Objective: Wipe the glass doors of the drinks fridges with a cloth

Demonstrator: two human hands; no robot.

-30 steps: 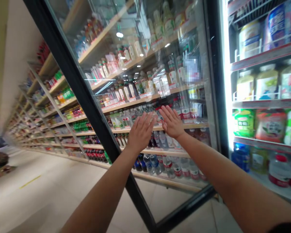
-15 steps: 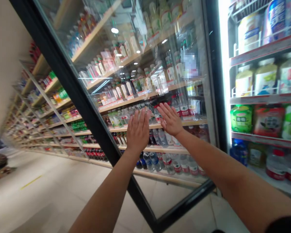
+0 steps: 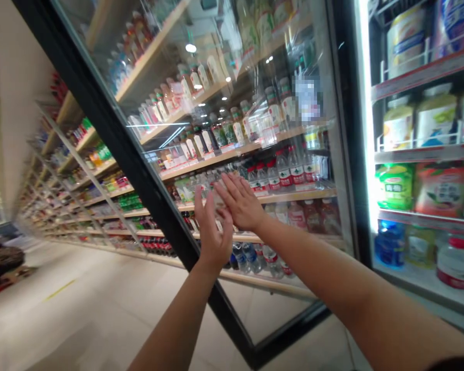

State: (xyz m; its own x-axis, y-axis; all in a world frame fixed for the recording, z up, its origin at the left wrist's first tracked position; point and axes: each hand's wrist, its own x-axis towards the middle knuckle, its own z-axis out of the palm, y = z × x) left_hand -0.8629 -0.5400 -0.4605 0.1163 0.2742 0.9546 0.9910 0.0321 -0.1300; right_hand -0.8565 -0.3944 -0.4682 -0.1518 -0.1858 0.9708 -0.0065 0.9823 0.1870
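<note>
Glass door [image 3: 138,170] of drinks cooler [image 3: 425,155] stands swung open, to the L of the cooler & just beyond both hands, its black frame slanted across the view.

R hand [image 3: 245,208]: grip flat, fingers stretched & close together, pointing L, back of hand to cam; no hold on anything seen. L hand [image 3: 213,232]: grip loosely open, fingers apart & a bit bent, thumb out to the R; nothing clearly held, though can't tell if something thin sits btwn hands & glass. R fingertips overlap the L thumb area in view. Both at or close to the pane; firm contact can't be told.

Thru the pane, far side: wooden shelf [image 3: 209,166] w/ rows of btls, incl. red-capped water btls [image 3: 284,170] w/ red-white-green labels. Blurred patch [image 3: 308,98] on R part of pane.

R side, in cooler: green pouch [image 3: 393,188], red pouch [image 3: 443,189] just beside it, blue btl [image 3: 390,245].

L & far: long stocked shelving [image 3: 62,154]; pale floor [image 3: 112,299] w/ yellow strip [image 3: 60,290].
</note>
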